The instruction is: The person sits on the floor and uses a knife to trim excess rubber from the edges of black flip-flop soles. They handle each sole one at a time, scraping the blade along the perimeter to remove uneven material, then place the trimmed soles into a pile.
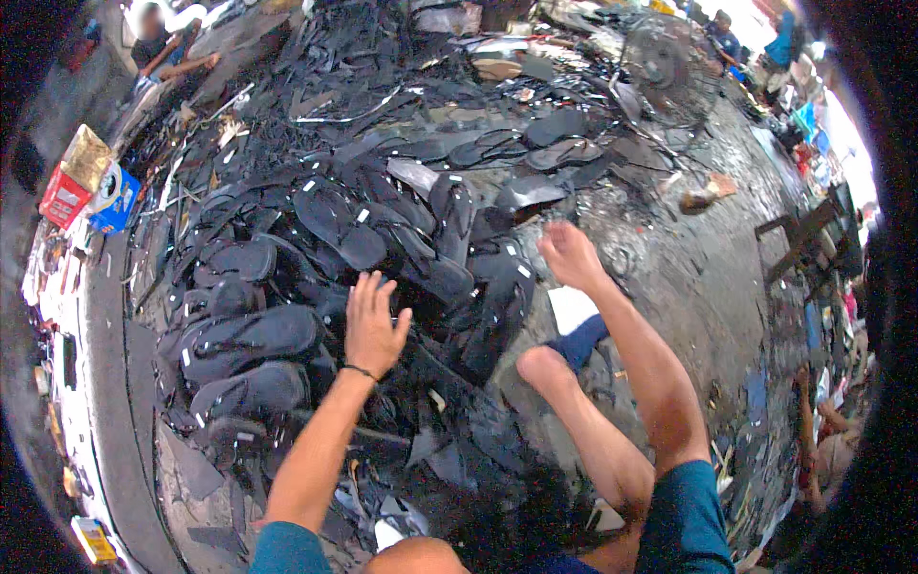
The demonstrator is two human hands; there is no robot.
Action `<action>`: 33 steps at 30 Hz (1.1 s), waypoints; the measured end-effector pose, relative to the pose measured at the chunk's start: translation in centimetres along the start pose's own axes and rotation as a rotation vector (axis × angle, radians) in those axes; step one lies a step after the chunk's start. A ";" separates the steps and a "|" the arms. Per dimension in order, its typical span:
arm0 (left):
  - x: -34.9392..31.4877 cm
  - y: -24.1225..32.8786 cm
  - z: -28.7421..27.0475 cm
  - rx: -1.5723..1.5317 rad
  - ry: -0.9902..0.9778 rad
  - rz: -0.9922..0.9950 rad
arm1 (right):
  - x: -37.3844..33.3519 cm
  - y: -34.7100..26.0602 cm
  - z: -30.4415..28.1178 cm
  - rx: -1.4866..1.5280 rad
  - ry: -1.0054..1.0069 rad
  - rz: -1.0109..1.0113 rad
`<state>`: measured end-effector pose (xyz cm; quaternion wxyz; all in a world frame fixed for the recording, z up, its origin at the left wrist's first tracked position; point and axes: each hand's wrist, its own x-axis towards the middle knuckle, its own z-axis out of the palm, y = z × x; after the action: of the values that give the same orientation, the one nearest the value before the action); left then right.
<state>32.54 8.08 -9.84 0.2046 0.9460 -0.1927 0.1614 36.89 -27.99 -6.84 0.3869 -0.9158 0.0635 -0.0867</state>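
Observation:
Black flip-flops (354,230) lie heaped before me, many with small white tags. My left hand (375,330) is over the near middle of this heap, fingers spread and holding nothing; whether it touches the flip-flops cannot be told. Right of the heap, my right hand (569,256) is above the dark floor with its fingers curled in. What those fingers hold, if anything, is hidden. Just beyond it lies a shiny dark piece (531,193). A white piece (572,308) and a dark blue piece (581,342) lie beside my bare foot (545,371).
Black scraps (335,72) and cuttings cover the floor farther off. A red box (67,196) and a blue box (117,201) stand at the far left. A dark frame (803,239) is at right. Other people (732,43) are in the background.

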 end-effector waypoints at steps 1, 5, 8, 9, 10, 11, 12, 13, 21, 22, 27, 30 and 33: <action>0.5 0.1 1.5 0.104 -0.004 -0.034 | 4.6 0.0 2.7 0.051 -0.020 0.044; 1.3 2.0 6.5 0.106 0.119 -0.112 | 20.3 6.9 7.2 0.443 -0.064 0.431; 0.2 -0.5 6.2 0.198 0.139 -0.185 | 25.3 3.1 13.6 0.787 -0.088 0.547; -0.1 -0.4 7.3 0.159 0.132 -0.207 | 26.8 3.8 14.0 0.846 -0.034 0.583; -0.1 -0.2 7.8 0.148 0.121 -0.202 | 28.3 5.3 13.9 0.902 0.026 0.624; -0.5 -0.5 7.8 0.143 0.106 -0.204 | 28.9 4.7 15.2 0.951 0.013 0.655; -0.8 -0.7 7.8 0.128 0.096 -0.203 | 29.6 4.2 15.8 0.993 0.008 0.684; -0.5 -0.1 8.4 0.064 0.076 -0.183 | 31.2 7.2 13.1 1.026 -0.023 0.709; -0.7 -1.2 8.9 0.066 0.224 -0.219 | 30.5 -15.6 4.9 1.313 -0.073 0.247; -0.1 -0.5 8.5 0.110 0.247 -0.207 | 29.3 -19.0 2.1 1.295 -0.097 0.172; 0.4 0.1 7.6 -0.047 0.214 -0.169 | 22.7 -29.6 -9.9 1.165 0.063 0.047; -0.9 -0.5 4.9 -0.122 0.115 -0.216 | 17.3 -33.2 -17.9 1.120 -0.054 -0.169; 0.0 0.1 0.6 -0.503 0.204 -0.362 | 12.9 -34.4 -31.0 0.832 -0.046 -0.490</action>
<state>32.66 7.69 -10.35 0.4756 0.8636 -0.0337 0.1639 44.73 -28.18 40.61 0.6899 -0.6730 -0.2027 -0.1732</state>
